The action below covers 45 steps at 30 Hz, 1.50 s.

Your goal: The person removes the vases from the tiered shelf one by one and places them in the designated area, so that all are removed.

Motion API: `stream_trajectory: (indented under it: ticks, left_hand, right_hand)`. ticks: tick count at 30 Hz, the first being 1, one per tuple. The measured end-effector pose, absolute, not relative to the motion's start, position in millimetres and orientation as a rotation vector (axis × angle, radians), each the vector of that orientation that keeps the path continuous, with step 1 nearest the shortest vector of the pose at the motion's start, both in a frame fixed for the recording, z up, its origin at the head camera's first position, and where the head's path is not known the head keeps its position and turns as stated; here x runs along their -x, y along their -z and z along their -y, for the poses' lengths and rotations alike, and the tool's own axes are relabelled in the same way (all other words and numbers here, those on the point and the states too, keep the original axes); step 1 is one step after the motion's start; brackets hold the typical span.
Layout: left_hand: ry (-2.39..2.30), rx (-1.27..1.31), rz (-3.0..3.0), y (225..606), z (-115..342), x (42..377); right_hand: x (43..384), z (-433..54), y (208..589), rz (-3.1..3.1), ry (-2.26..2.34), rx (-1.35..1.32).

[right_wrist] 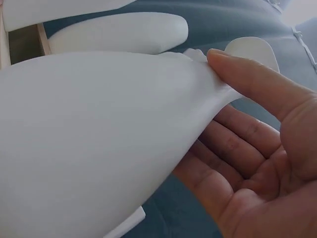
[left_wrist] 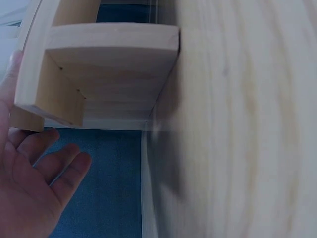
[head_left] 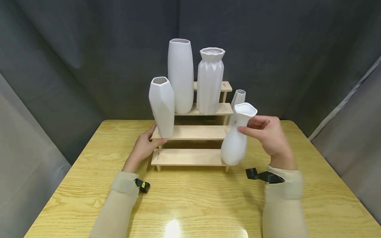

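My right hand pinches the neck of a white bulb-shaped vase with a wavy rim, thumb in front. This vase tilts at the right end of the lowest tier of a stepped wooden stand; contact with the tier is unclear. In the right wrist view, the vase body fills the left side. My left hand grips the stand's left end, thumb along the front edge. The left wrist view has its other fingers loosely bent beside the wood. A faceted white vase stands above that thumb.
Higher on the stand are a tall smooth vase and a pleated vase. A slim vase is partly hidden behind the held one. Underneath is a wood-grain table, with dark curtains behind.
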State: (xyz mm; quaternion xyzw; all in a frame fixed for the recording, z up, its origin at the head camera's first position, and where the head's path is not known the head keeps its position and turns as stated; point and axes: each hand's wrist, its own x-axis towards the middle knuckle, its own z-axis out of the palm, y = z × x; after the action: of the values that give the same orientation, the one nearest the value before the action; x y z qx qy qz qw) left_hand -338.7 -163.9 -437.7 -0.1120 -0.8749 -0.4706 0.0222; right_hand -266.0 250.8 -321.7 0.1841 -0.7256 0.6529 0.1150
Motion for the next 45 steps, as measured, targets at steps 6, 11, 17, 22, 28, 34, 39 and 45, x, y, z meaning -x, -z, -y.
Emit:
stream_trajectory:
  ticks: [6, 11, 17, 22, 28, 34, 39, 45]
  left_hand:
    - [1.458, 0.340, 2.713, 439, 165, 339]
    - [1.465, 0.342, 2.709, 440, 165, 339]
    - [1.467, 0.350, 2.705, 440, 165, 339]
    - [1.471, 0.351, 2.705, 442, 165, 340]
    - [1.481, 0.351, 2.693, 443, 165, 341]
    - [1.474, 0.344, 2.700, 440, 166, 342]
    - [1.469, 0.351, 2.698, 440, 166, 340]
    - [1.486, 0.345, 2.701, 439, 165, 338]
  right_hand:
    - [264, -261, 321, 2.123, -1.893, -0.476]
    - [260, -272, 319, 2.144, -1.875, -0.372]
    - [260, -281, 320, 2.151, -1.895, -0.273]
    - [262, -281, 319, 2.181, -1.820, -0.165]
    - [268, -279, 319, 2.158, -1.760, 0.010]
    - [277, -279, 320, 2.129, -1.762, 0.179]
    - [286, -280, 323, 2.103, -1.753, 0.278]
    - [298, -283, 329, 2.053, -1.769, 0.343]
